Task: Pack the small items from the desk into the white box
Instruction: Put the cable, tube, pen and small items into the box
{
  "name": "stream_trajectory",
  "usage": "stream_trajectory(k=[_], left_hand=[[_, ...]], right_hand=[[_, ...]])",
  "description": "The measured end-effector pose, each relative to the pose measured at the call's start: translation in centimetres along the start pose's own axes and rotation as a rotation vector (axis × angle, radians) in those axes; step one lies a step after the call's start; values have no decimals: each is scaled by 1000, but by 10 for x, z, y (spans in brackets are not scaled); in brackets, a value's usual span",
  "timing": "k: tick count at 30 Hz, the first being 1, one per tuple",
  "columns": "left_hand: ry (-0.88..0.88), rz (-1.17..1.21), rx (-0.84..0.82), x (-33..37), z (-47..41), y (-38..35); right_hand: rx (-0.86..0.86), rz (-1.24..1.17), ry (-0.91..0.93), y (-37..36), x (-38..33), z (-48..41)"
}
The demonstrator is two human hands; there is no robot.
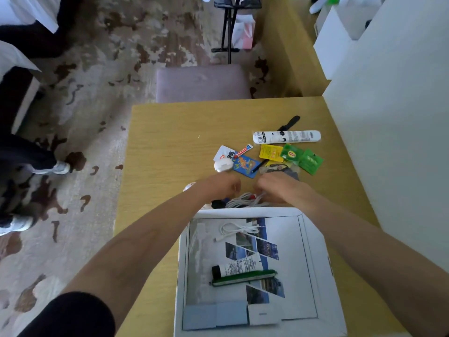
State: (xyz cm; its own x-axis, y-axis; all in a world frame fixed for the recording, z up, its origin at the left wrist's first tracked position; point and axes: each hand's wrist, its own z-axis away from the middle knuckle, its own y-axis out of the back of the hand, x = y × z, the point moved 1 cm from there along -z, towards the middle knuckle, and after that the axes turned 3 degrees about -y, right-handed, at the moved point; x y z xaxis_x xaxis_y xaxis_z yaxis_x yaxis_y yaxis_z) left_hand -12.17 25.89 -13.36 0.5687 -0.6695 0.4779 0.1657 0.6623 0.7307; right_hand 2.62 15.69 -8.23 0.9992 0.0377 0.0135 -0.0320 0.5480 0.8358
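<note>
The white cardboard box [313, 242], its lid off and its floor printed with blue photo triangles, sits at the desk's near edge. Already inside it lie a coiled white charging cable [237, 230], a white tube with a black cap [237, 266], a long green case [244, 278], a small white carton [263, 313] and pale blue cartons [216, 314].

Just beyond the box's far rim lies a bundle of white cords [243, 199], between the two hands. The right hand [279, 188] is knuckles-up, fingers curled down into the loops, gripping them. The left hand [220, 187] is curled beside it; I cannot tell whether it holds any cord.

By my judgement roughly a third is packed. Left toward the desk's far right corner are a long white printed tube [286, 136], a black strap [290, 122], a yellow sachet [271, 152], green sachets [302, 158], a blue card [245, 166], a round white case [223, 165] and a little red-and-white tube [243, 150].

The desk [170, 132] is pale yellow wood grain. A mauve padded stool [202, 82] stands at its far edge, on beige carpet blotched brown [97, 69]; a white wall [388, 117] runs along the right edge.
</note>
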Motion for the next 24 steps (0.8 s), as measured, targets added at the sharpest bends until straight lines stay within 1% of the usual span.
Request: stream_trajectory(k=[3, 5, 8, 10, 14, 16, 20, 24], left_hand=[[-57, -15, -83, 1, -7, 0], [-63, -27, -122, 1, -12, 0], [-37, -9, -131, 3, -18, 0], [-22, 7, -149, 4, -20, 1], [3, -18, -153, 10, -25, -1], [39, 0, -160, 15, -24, -4], [37, -13, -191, 22, -19, -6], [34, 104, -124, 23, -10, 0]], right_hand=[[147, -141, 32, 2, 16, 16], [207, -240, 30, 1, 28, 28], [212, -382, -12, 2, 40, 39], [244, -487, -42, 0, 47, 46], [414, -737, -130, -8, 54, 62], [468, -863, -170, -13, 55, 69], [526, -970, -230, -22, 53, 78], [608, -1048, -281, -23, 46, 89]])
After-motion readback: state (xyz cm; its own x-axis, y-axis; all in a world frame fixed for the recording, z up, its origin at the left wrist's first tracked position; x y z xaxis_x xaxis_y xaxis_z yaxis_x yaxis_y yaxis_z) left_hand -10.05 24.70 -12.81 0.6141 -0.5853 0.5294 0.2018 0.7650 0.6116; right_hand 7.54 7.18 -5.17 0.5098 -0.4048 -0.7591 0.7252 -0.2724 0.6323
